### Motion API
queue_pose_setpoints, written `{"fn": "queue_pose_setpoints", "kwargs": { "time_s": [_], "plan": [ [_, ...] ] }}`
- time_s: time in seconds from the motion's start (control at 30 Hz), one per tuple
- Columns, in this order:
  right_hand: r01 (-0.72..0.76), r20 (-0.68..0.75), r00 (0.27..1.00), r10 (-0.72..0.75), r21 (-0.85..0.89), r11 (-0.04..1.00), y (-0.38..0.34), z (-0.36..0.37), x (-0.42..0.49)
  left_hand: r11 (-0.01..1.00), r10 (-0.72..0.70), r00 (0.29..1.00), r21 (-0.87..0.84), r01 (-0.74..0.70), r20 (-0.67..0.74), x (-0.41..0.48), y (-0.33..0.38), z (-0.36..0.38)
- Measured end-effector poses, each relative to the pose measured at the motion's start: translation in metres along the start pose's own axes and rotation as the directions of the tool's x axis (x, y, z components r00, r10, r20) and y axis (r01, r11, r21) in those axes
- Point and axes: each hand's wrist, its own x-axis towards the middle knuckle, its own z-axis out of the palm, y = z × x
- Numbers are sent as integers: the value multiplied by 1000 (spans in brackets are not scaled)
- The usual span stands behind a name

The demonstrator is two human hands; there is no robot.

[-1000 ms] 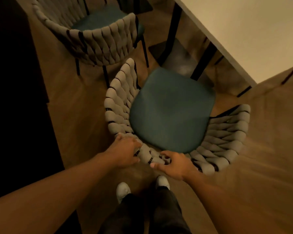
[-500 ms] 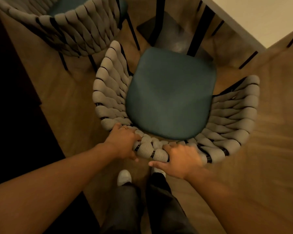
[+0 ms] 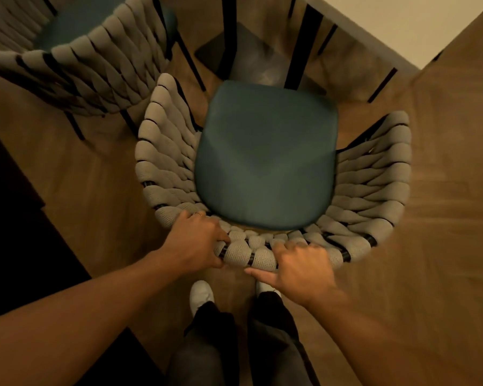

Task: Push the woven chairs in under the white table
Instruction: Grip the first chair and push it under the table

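Observation:
A woven grey chair [image 3: 374, 190] with a teal seat cushion [image 3: 265, 160] stands right below me, its open front facing the white table [image 3: 418, 20] at the top right. My left hand [image 3: 195, 243] grips the top rail of the chair's back on the left. My right hand [image 3: 299, 268] grips the same rail a little to the right, thumb pointing left under the weave. The seat's front edge reaches the table's black legs [image 3: 300, 45]. A second woven chair [image 3: 89, 71] stands at the upper left, close beside the first one.
Wooden floor [image 3: 444, 246] spreads to the right. A dark piece of furniture [image 3: 9, 218] fills the left side. My legs and white shoes [image 3: 201, 295] stand just behind the chair. A dark base plate [image 3: 257, 59] lies under the table.
The chair has slid forward toward the table legs with both hands still on its back rail. I have stepped closer, and the table top has moved out toward the top right corner.

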Motion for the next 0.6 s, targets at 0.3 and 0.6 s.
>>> {"fn": "queue_pose_setpoints", "kwargs": {
  "time_s": [0.3,0.6],
  "plan": [
    [-79,-22,997,79,-7,997,-50,-5,49,1000,-7,1000,2,7,-11,11,-65,-19],
    [-147,-15,989,148,52,988,-61,-7,105,999,10,993,-33,-14,-120,42,-111,-44]
  ]
}}
